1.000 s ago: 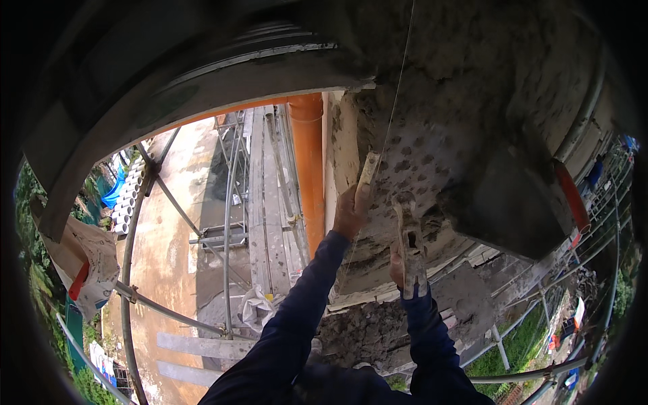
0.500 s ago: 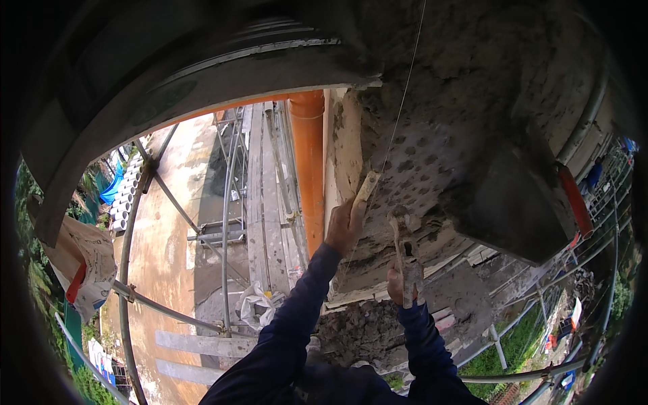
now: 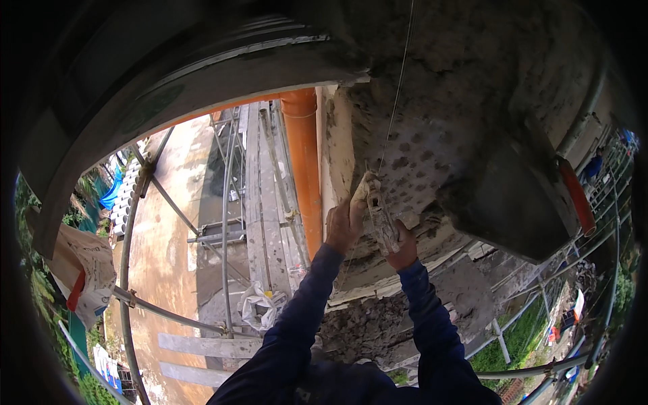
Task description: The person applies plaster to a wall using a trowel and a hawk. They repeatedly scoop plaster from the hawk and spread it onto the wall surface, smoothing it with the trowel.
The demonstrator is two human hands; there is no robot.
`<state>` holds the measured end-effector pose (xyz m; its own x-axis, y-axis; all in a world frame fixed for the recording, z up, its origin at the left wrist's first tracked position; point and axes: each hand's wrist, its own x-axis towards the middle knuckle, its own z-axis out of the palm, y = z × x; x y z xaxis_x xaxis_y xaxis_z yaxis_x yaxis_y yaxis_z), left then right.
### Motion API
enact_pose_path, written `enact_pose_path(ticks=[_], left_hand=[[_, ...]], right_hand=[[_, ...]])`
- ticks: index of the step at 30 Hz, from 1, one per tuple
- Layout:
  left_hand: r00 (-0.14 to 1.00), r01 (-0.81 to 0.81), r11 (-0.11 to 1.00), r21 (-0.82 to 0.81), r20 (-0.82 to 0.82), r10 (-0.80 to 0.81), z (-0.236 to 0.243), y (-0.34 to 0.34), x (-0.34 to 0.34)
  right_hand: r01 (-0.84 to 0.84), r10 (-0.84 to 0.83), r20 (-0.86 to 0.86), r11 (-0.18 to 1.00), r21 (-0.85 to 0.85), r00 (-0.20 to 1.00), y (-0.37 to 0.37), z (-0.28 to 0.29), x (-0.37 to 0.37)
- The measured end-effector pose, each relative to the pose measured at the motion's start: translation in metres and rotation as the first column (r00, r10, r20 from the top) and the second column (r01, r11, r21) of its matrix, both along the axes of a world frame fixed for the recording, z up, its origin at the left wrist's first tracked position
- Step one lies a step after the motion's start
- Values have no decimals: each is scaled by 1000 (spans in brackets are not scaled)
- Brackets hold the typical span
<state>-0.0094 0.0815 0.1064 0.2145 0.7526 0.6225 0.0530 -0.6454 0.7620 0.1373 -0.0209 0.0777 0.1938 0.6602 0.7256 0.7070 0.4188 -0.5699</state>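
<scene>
My left hand (image 3: pixel 343 224) is closed round a short pale strip, held up against the rough mortared wall (image 3: pixel 422 152). My right hand (image 3: pixel 403 248) grips a narrow hand tool (image 3: pixel 383 221) crusted with mortar; its exact kind is hard to tell. The tool's top end is level with the strip and overlaps it, so whether they touch is unclear. A thin taut string (image 3: pixel 397 94) runs down the wall to the same spot. Dimples cover the wall surface right of my hands.
An orange pipe (image 3: pixel 302 162) stands left of the wall edge. A large grey board with a red edge (image 3: pixel 576 197) juts out at the right. Scaffold tubes (image 3: pixel 226 223) and planks surround me. A white sack (image 3: pixel 258 305) and mortar rubble (image 3: pixel 368 331) lie below.
My right hand has moved up and left, bringing the crusted tool to the strip in my left hand. The left hand has stayed nearly in place.
</scene>
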Motion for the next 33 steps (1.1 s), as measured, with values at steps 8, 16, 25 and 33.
enact_pose_path(ticks=[8, 16, 25, 33], left_hand=[[1000, -15, 996, -87, -13, 14, -5, -4, 2], [994, -32, 999, -18, 107, 34, -17, 8, 12], [966, 141, 989, -38, 223, -129, -29, 19, -3], [988, 88, 995, -44, -123, -93, 11, -58, -58]], right_hand=[[-334, 360, -25, 887, 319, 932, -17, 14, -6], [-110, 109, -89, 994, -8, 990, -42, 41, -22], [-243, 246, -16, 965, 94, 969, -52, 5, -15], [-419, 208, -769, 904, -84, 604, -138, -117, -50]])
